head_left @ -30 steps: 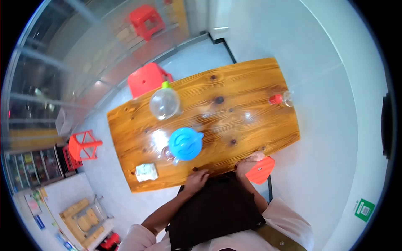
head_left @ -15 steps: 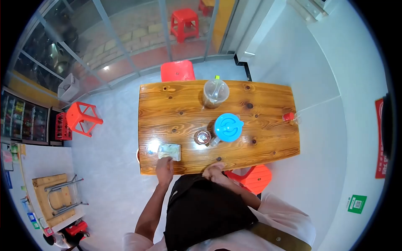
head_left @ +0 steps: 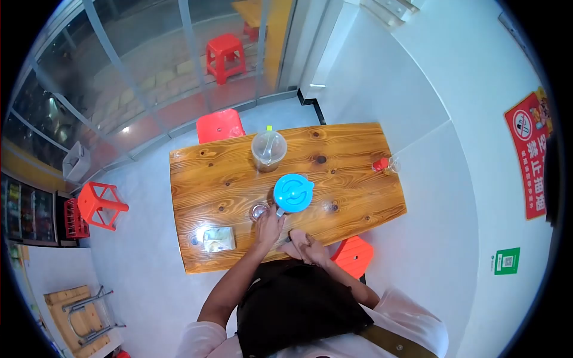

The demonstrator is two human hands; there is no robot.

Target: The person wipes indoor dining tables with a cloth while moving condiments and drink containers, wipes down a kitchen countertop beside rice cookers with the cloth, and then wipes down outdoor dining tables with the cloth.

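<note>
My left hand (head_left: pixel 270 229) reaches over the table, fingers stretched out between a small glass (head_left: pixel 259 211) and the handle of a clear pitcher with a blue lid (head_left: pixel 293 193). Its fingertips are beside both; whether they touch is hard to tell. My right hand (head_left: pixel 313 250), at the table's near edge, is closed on a pinkish cloth (head_left: pixel 296 243). A white and pale green packet (head_left: pixel 219 239) lies left of my left hand. Behind the pitcher stands a clear plastic container (head_left: pixel 268 150) with something brownish low inside.
The wooden table (head_left: pixel 197 185) also bears a red-topped item (head_left: pixel 380 164) beside a clear glass object (head_left: pixel 393 165) at its right end. Red stools stand behind the table (head_left: pixel 219 125), to the left (head_left: pixel 101 204) and near right (head_left: pixel 354 256). A wall is on the right.
My left hand has moved right from the packet to the glass and pitcher handle, its fingers now stretched out. My right hand still holds the cloth at the near edge. The view has shifted.
</note>
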